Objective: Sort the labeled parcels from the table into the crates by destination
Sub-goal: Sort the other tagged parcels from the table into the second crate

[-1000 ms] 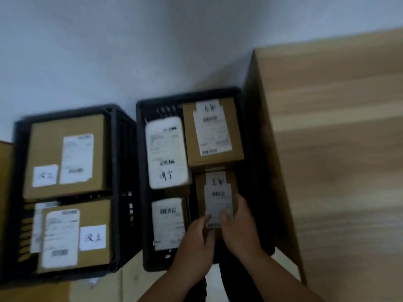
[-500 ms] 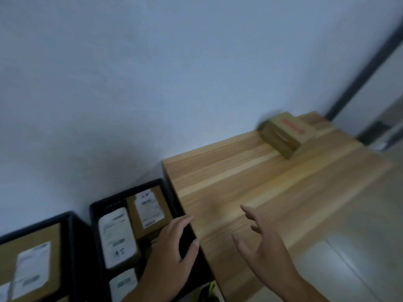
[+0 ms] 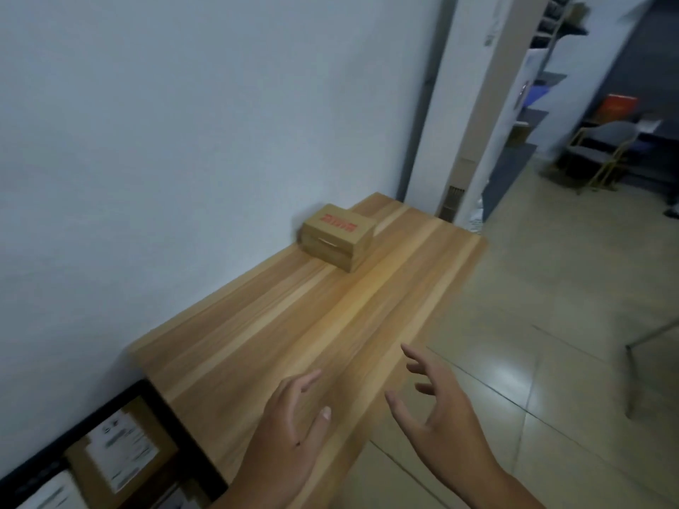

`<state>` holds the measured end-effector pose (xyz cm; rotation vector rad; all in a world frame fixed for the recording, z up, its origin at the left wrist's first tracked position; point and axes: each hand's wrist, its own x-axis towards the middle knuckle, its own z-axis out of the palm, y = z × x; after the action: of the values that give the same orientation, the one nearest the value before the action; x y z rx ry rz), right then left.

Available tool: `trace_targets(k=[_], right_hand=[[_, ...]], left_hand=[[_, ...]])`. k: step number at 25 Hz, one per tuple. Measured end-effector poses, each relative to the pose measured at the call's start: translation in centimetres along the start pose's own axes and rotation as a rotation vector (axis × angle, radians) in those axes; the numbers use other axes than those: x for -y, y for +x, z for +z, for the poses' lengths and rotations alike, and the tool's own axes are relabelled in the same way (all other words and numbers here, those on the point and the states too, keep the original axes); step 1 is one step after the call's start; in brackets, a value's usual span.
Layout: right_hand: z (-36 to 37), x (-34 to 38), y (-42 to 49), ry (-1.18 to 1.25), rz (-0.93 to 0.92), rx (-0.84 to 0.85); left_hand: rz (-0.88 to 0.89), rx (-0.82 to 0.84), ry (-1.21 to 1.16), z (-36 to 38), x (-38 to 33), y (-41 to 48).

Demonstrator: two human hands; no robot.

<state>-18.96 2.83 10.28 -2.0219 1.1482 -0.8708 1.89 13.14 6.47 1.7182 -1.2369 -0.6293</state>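
A long wooden table point(image 3: 330, 317) runs along a pale wall point(image 3: 183, 141). A shiny tiled floor point(image 3: 551, 325) lies to the right of it, and a chair point(image 3: 602, 148) stands far back in the next room. In the head view both hands are up over the near end of the table. The left hand point(image 3: 290, 431) has its fingers point(image 3: 306, 380) straight and close together, and it holds nothing. The right hand point(image 3: 437, 409) has its fingers point(image 3: 415, 356) spread apart and a bit bent, and it holds nothing too. One brown parcel point(image 3: 336, 236) with red letters sits on the table far ahead of the fingers, close to the wall. Low down, behind and to the left of the left fingers, is the corner of a black crate point(image 3: 191, 453) with labeled parcels point(image 3: 121, 446) in it. A second ago both hands were down in that crate, setting a small parcel in place. Now they have let go and swung over to the table. So I think that parcel is sorted. The brown parcel is the only one I can see on the table, so it is likely next. The person will have to reach far or step closer. Its label can't be seen from here.
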Motion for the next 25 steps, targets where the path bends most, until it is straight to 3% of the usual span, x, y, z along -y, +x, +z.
trace_targets(k=[8, 13, 25], right_hand=[[-10.9, -11.4, 6.9, -0.016, -0.017, 0.051], [-16.1, -16.6, 11.4, -0.077, -0.065, 0.114], [-18.6, -24.9, 23.8, -0.208, -0.151, 0.203]], left_hand=[[0.087, -0.122, 0.154, 14.1, -8.0, 7.9], [0.054, -0.175, 0.223, 20.5, -11.4, 11.7], [-0.015, -0.204, 0.291, 27.3, -10.9, 23.9]])
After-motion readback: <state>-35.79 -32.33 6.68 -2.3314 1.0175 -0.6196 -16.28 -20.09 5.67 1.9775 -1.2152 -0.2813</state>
